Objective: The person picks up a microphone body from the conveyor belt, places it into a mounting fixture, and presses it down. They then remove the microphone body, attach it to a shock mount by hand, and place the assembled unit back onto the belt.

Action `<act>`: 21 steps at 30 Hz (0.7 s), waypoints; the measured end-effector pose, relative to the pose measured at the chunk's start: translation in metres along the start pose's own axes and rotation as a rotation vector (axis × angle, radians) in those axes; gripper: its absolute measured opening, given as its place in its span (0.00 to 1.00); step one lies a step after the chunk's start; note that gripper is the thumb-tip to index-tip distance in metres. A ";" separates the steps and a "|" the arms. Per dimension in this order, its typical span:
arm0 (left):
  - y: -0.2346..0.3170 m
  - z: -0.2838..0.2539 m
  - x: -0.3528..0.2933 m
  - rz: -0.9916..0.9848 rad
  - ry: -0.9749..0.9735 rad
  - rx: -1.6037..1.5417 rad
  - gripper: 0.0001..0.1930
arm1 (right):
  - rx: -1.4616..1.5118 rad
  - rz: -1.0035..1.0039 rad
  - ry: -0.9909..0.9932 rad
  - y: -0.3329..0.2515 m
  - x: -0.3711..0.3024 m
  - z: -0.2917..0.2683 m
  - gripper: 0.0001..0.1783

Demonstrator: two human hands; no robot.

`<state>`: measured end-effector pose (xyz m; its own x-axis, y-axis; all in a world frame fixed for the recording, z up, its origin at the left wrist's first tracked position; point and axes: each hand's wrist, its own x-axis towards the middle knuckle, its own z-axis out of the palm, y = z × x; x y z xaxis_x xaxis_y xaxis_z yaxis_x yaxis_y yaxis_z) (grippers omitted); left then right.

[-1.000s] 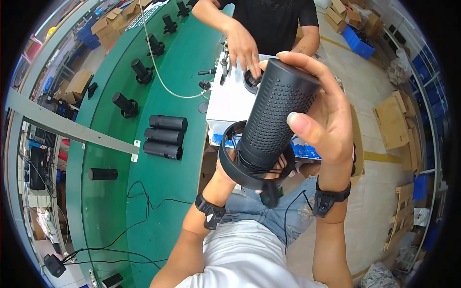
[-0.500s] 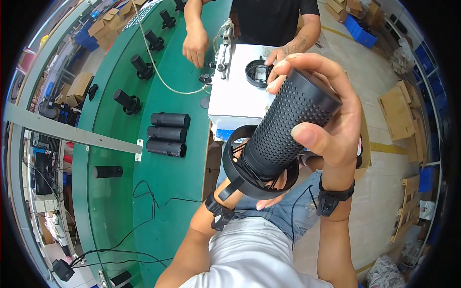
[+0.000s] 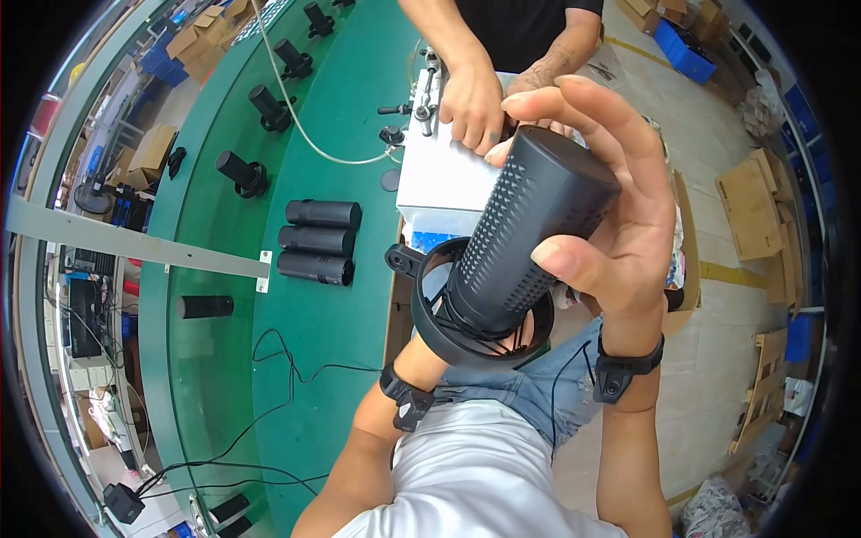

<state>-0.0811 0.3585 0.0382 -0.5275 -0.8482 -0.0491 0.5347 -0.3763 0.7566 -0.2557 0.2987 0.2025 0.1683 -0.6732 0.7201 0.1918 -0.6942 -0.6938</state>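
A black cylinder leans up to the right in front of me, pitted with small dots on one side and smooth on the other. Its lower end sits within a wide black ring with thin ribs and a side tab. My right hand curls loosely round the upper end, thumb against the near side. Beneath the ring is my left hand, gripping the base; most of its fingers are hidden, though some skin shows through the ring.
Three black tubes lie on the green bench, with several ringed cylinders along its far-left side. Across from me a co-worker's hand works over a white box-like stand with a clamp. A black cable crosses the bench.
The cylinder and ring have turned, swinging the tab from the lower side to the upper left and bringing the smooth side into view. The co-worker's hand has moved right, over the white stand.
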 end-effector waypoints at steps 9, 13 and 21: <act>0.049 -0.024 -0.024 0.139 0.008 -0.160 0.29 | -0.212 -0.090 -0.143 0.020 0.005 0.018 0.37; 0.075 -0.038 -0.052 0.236 0.313 0.365 0.23 | -0.280 0.001 -0.130 0.023 0.003 0.029 0.30; 0.125 -0.003 -0.073 0.588 0.526 1.355 0.29 | -0.202 0.074 -0.203 0.044 -0.010 0.082 0.27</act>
<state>0.0268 0.3724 0.1345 -0.0308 -0.8887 0.4575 -0.5469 0.3981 0.7365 -0.1698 0.2961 0.1658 0.3684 -0.6730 0.6414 -0.0210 -0.6957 -0.7180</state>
